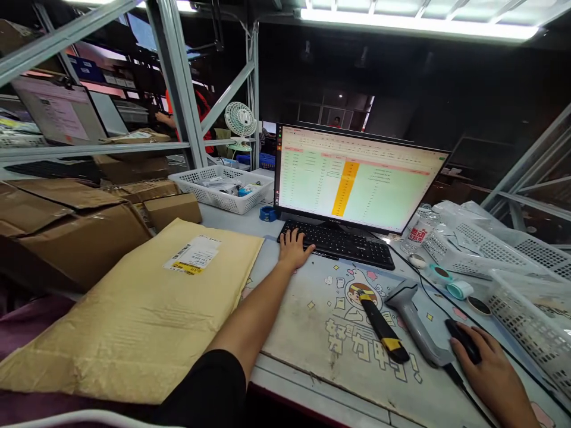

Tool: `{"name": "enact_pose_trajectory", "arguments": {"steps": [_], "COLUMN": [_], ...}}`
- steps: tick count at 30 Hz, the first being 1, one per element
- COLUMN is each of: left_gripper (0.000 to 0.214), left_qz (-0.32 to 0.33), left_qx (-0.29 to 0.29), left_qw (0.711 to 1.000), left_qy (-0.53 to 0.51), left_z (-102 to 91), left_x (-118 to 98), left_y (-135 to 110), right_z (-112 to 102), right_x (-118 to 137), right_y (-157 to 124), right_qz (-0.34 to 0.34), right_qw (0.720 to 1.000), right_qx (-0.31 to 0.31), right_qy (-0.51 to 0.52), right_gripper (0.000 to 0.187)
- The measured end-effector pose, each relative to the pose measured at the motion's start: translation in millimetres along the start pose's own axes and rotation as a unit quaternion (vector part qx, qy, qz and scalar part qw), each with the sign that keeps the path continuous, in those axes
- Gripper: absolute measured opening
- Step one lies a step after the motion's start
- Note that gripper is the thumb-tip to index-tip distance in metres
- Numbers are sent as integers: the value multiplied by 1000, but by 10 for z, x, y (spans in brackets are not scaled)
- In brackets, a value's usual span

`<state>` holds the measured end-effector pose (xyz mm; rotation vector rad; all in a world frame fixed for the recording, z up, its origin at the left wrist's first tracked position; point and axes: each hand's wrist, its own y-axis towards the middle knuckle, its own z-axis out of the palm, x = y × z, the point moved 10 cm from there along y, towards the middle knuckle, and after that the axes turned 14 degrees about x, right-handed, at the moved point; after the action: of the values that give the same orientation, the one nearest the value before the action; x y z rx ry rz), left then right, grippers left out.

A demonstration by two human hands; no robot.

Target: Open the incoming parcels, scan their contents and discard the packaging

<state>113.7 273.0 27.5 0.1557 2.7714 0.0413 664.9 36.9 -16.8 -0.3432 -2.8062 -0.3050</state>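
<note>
My left hand [295,251] rests on the left end of a black keyboard [357,244], fingers spread over the keys. At the lower right, my right hand [497,371] is wrapped round a black computer mouse [464,340]. Behind the keyboard stands a monitor [307,178] showing a spreadsheet with an orange column. On the printed desk mat [303,321], between my hands, lie a black and yellow utility knife [379,324] and a grey barcode scanner [413,321]. A large yellow mailing envelope [151,315] with a white label [196,252] lies left of my left forearm.
Cardboard boxes [80,232] crowd the left side. A white basket [236,202] of small packets and a blue tape roll [267,214] sit left of the monitor. On the right are a plastic bottle [419,232], label rolls [459,289] and white baskets [517,303]. Metal posts [176,77] frame the desk.
</note>
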Motion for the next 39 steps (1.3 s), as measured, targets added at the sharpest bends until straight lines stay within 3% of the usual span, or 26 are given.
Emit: {"name": "enact_pose_trajectory", "arguments": {"steps": [6, 13, 21, 29, 39], "left_gripper": [71, 70, 68, 67, 68], "left_qz": [2, 2, -5, 0, 2], "left_qx": [-1, -3, -9, -20, -38], "left_qw": [1000, 1000, 1000, 1000, 998], "left_qy": [-5, -1, 4, 13, 42], "left_z": [0, 18, 17, -4, 9], "left_x": [0, 11, 23, 10, 39], "left_y": [6, 16, 19, 32, 103], "right_z": [34, 24, 51, -4, -43], "right_x": [63, 123, 71, 163, 236], "right_y": [8, 21, 15, -6, -50], "right_qz": [-62, -88, -58, -77, -44], "right_qw": [998, 996, 998, 997, 998], "right_qx": [-8, -9, 13, -29, -49], "right_qy": [-5, 6, 7, 3, 15], "right_gripper": [68, 69, 67, 63, 58]}}
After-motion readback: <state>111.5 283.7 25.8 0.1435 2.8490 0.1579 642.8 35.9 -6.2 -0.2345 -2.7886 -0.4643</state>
